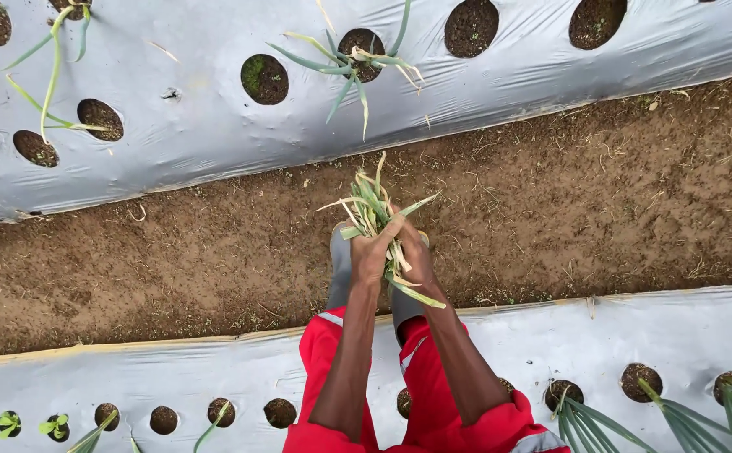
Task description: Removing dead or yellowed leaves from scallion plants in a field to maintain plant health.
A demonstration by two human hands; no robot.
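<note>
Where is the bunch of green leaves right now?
In the head view, the bunch of green and dried leaves sits mid-frame, clasped between the left hand and right hand, above the bare soil path between two plastic-covered beds.

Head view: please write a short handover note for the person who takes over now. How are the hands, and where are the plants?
Left hand: closed around a bunch of green and dry leaves.
Right hand: also gripping the bunch from the other side.
Both are over the soil path between two plastic-covered beds.
Far bed: most holes show only soil, one plant stands in a hole.
Near bed: plants at the right, several holes bare.
</note>
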